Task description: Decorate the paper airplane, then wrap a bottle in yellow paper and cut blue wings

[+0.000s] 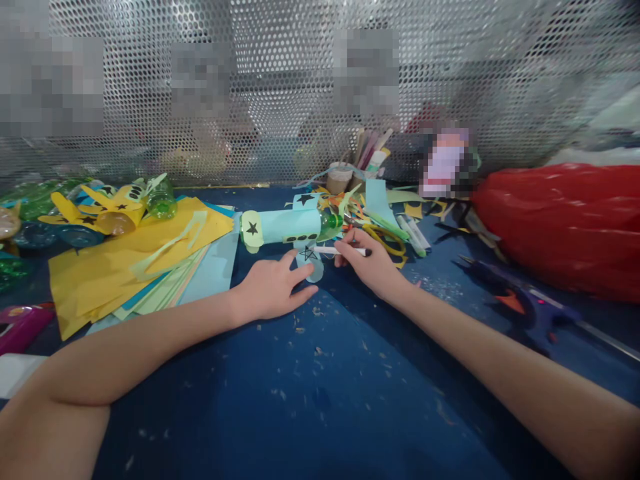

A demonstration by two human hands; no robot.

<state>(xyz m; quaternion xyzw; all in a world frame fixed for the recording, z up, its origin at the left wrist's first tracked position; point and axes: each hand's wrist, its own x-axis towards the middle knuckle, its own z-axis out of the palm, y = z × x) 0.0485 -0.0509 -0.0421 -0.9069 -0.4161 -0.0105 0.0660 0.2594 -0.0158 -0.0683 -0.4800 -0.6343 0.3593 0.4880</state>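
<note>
A green plastic bottle wrapped in light blue paper [283, 226] lies on its side, with paper wings and a tail like a toy plane. Black stars and ovals mark the paper. My right hand [364, 257] pinches a white marker [327, 251], its tip on an outlined star on the near wing [315, 270]. My left hand [274, 285] lies beside that wing with fingers spread, the fingertips at its edge. Whether they press on the paper is hard to tell.
Yellow paper sheets [100, 267] and other coloured sheets are stacked at left. Yellow-handled scissors [387, 241] and paper scraps lie beyond my right hand. At right are a glue gun [543, 307] and a large red bag [570, 227]. A perforated metal screen [285, 87] stands behind.
</note>
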